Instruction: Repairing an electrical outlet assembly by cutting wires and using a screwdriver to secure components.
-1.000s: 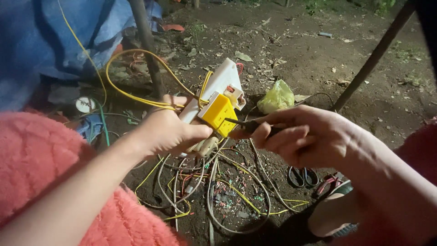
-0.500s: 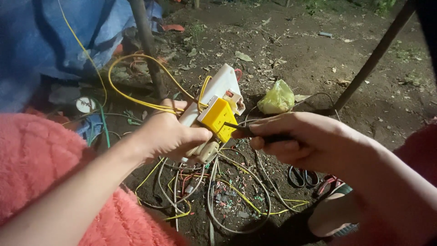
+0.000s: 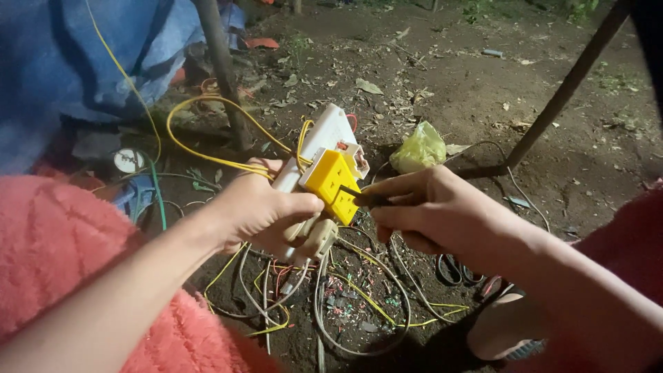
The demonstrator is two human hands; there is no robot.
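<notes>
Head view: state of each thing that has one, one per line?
Left hand: closed around the white block, holding it up off the ground.
Right hand: closed on a dark tool, tip at the yellow part.
White block: held, tilted.
Yellow part: on the block, tool tip against it.
Tool: held, mostly hidden in the hand.
Yellow wire: looped, running to the block.
Wires: loose, tangled on the dirt.
Green bag: crumpled, on the ground.

My left hand [image 3: 259, 211] grips a white power strip [image 3: 319, 145] with a yellow block [image 3: 331, 181]. My right hand [image 3: 431, 211] presses a dark tool [image 3: 366, 199] against that block, above tangled wires [image 3: 345, 304] on dirt.
</notes>
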